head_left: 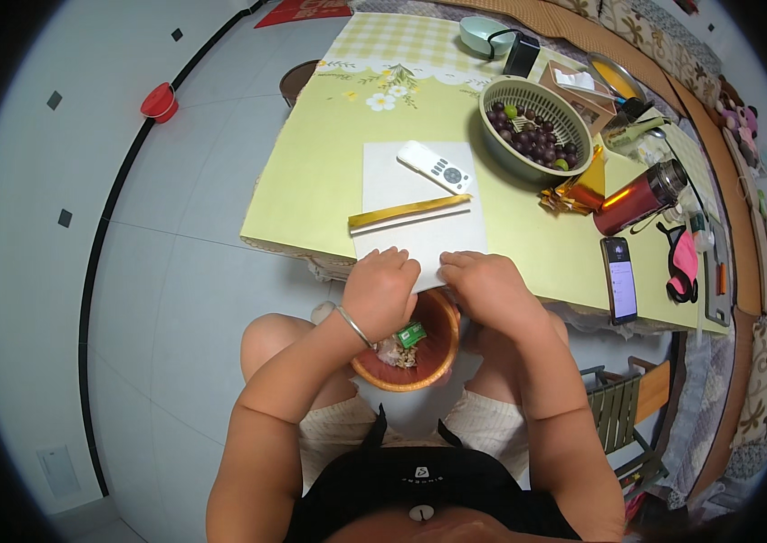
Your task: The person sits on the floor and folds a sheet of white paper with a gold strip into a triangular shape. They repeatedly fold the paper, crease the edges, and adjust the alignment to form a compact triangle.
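Observation:
A white sheet lies on the table, its near end hanging over the front edge. At its near left corner my left hand, with a bangle on the wrist, has its fingers curled closed on the sheet. My right hand pinches the near right part, its fingertips pressed together; both thumbs are mostly hidden. Across the sheet lies a narrow gold strip with a white lower edge. A white remote control rests beyond it. Below my hands, between my knees, stands a round orange-brown bin containing scraps and a green packet.
A basket of dark grapes stands at the far right of the sheet. Right of it are crumpled gold foil, a red flask, a phone and a pink-and-black eye mask. A folding chair is at my right.

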`<state>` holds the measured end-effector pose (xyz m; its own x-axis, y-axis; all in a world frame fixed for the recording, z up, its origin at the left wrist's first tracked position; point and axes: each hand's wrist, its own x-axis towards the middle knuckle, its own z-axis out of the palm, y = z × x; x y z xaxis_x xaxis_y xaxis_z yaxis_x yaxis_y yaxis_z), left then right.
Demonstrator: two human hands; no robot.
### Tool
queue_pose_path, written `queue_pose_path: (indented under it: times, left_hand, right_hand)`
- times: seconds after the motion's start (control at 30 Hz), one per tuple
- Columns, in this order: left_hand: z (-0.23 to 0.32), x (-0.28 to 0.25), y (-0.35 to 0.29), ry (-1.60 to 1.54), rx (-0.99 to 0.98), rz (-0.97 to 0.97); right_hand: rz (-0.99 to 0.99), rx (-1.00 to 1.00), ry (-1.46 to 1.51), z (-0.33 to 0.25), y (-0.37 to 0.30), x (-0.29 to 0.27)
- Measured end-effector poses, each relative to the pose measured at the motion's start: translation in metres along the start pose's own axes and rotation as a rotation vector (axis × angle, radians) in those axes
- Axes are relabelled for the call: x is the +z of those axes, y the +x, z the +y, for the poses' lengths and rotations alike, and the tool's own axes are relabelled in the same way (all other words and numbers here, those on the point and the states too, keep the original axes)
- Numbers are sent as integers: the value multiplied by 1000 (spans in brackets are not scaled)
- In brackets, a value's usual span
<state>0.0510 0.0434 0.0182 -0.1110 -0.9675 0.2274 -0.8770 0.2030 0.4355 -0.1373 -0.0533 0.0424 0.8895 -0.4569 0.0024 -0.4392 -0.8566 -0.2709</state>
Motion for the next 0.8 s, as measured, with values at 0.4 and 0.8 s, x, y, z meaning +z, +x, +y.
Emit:
queue_pose_path:
  times: [0.4, 0.8]
  left_hand:
    - [-44, 5, 7, 22, 63, 121]
    - [-65, 5, 18, -259, -11, 144]
  right_hand:
    - [114, -45, 270, 29, 13, -2]
    - [195, 282, 818, 65, 28, 19]
